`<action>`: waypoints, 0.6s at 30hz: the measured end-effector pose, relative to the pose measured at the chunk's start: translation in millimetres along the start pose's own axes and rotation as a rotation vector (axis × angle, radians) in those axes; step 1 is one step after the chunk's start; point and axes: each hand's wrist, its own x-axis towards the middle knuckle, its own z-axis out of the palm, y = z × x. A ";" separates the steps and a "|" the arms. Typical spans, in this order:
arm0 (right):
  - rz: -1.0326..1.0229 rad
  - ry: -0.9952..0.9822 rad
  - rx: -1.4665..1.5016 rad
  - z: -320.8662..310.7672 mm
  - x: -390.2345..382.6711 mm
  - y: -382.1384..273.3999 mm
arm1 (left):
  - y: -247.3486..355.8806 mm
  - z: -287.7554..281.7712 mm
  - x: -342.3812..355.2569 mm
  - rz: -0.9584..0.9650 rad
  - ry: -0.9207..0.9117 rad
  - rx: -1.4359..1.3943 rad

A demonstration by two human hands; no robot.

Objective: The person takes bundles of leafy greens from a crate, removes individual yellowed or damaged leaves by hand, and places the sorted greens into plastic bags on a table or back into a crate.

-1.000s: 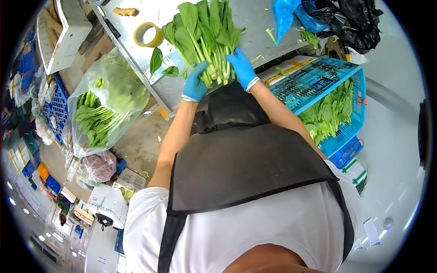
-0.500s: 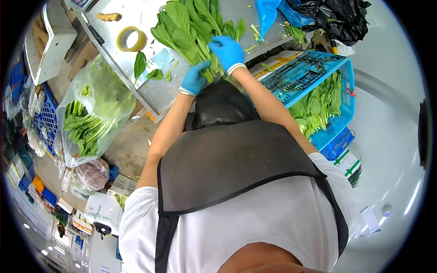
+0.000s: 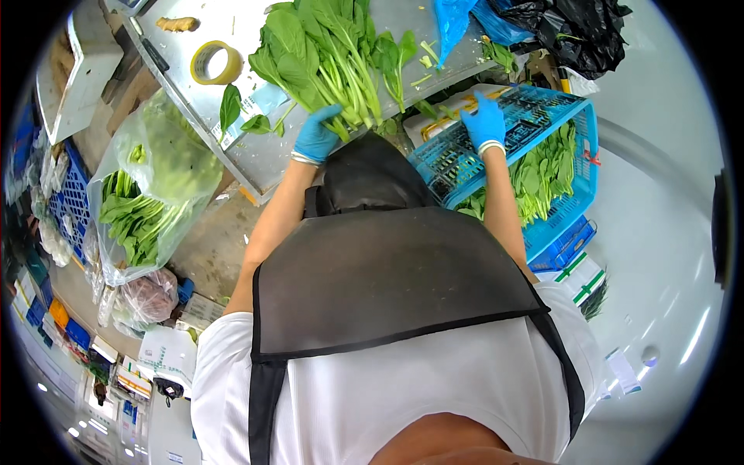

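Left hand [image 3: 316, 136], in a blue glove, is closed around the stem ends of a bunch of leafy greens [image 3: 325, 46]; the bunch lies on the steel table [image 3: 256, 155] and fans away beyond the hand. Right hand [image 3: 484, 122], also gloved in blue, is spread wide and holds nothing; it rests over the near rim of a blue plastic crate [image 3: 577, 132], with loose greens [image 3: 542, 174] in the crate beneath it. A roll of tape [image 3: 216, 63] sits further left of the left hand.
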 end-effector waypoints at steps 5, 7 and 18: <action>-0.057 -0.098 0.875 6.9 7.4 -94.1 | 7.1 9.1 -4.4 -0.041 0.035 0.022; -0.118 -0.116 0.767 11.3 5.2 -131.5 | 7.2 7.8 -9.0 0.020 0.042 0.049; 0.053 -0.844 2.045 57.3 -9.0 -111.2 | -30.4 121.1 -6.3 0.223 0.135 1.966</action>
